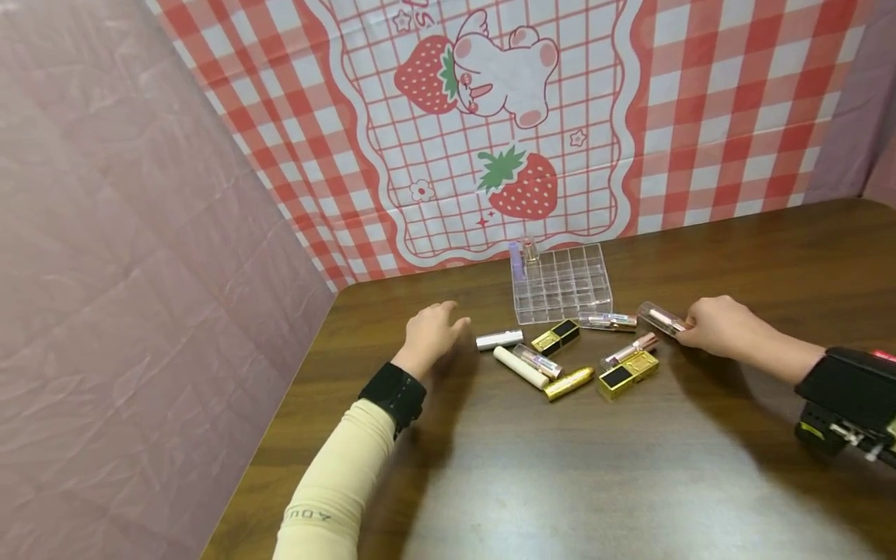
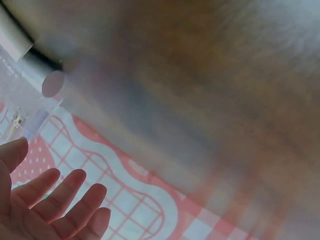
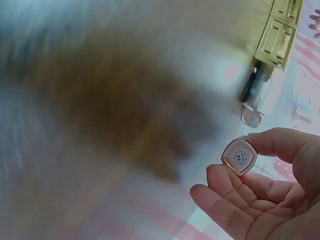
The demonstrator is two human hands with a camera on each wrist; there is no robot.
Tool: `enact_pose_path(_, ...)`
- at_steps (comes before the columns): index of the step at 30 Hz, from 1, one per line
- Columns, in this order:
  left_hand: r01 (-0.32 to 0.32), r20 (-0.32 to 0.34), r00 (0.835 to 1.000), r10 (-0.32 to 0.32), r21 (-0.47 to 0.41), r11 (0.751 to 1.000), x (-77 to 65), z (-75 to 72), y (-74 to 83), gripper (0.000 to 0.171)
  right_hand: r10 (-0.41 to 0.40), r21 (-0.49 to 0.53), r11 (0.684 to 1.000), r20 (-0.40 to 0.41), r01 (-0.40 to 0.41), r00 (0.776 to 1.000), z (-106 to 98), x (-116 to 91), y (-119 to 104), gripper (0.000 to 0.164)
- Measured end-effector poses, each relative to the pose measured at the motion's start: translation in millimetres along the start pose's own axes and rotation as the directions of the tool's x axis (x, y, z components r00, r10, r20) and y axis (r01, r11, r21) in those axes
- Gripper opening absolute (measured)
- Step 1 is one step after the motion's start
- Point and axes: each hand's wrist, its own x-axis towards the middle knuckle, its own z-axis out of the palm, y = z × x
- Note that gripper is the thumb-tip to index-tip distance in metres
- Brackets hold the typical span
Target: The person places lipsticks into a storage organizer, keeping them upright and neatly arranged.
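My right hand (image 1: pixel 721 327) pinches the rose-gold base of a clear-capped lipstick tube (image 1: pixel 660 318) between thumb and fingers. In the right wrist view the labelled end of that lipstick (image 3: pixel 240 156) faces the camera. My left hand (image 1: pixel 431 336) is relaxed over the table with nothing in it, left of a silver tube (image 1: pixel 499 340); its fingers (image 2: pixel 70 195) spread loosely in the left wrist view. Between the hands lie a cream tube (image 1: pixel 520 367), a gold tube (image 1: pixel 569 384), two gold-and-black lipsticks (image 1: pixel 628 375) and several clear-and-pink ones (image 1: pixel 607 321).
Behind the loose lipsticks stands a clear, many-slot organizer (image 1: pixel 562 284) with a purple tube (image 1: pixel 516 260) and a clear-capped lipstick (image 1: pixel 530 250) in its back left slots. A strawberry-print checked cloth (image 1: pixel 490 132) hangs at the rear edge of the brown wooden table (image 1: pixel 546 474).
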Motion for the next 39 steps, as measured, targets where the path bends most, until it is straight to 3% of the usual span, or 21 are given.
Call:
enact_pose_path(8,-0.012,0.039,0.999,0.012,-0.005,1.0,12.5,-15.8,14.4,0.04,-0.04,-0.035,0.999,-0.031,0.039,0.999,-30.1,13.7,-9.1,0.034)
enact_pose_path(19,-0.09,0.007,0.996,0.09,0.009,0.996,36.6,-38.8,45.8,0.04,-0.128,-0.086,0.989,-0.094,0.12,0.987,-67.5,53.6,-35.0,0.038)
enact_pose_path(26,-0.093,0.004,0.996,0.093,-0.035,0.995,54.6,-49.9,66.0,0.045,-0.155,-0.113,0.983,-0.098,0.144,0.983,-75.2,79.6,-47.2,0.031)
enact_pose_path(39,-0.187,0.047,0.981,0.19,-0.076,0.98,78.3,-56.6,95.4,0.048,-0.213,-0.184,0.962,-0.03,0.204,0.977,-70.5,116.6,-74.1,0.01)
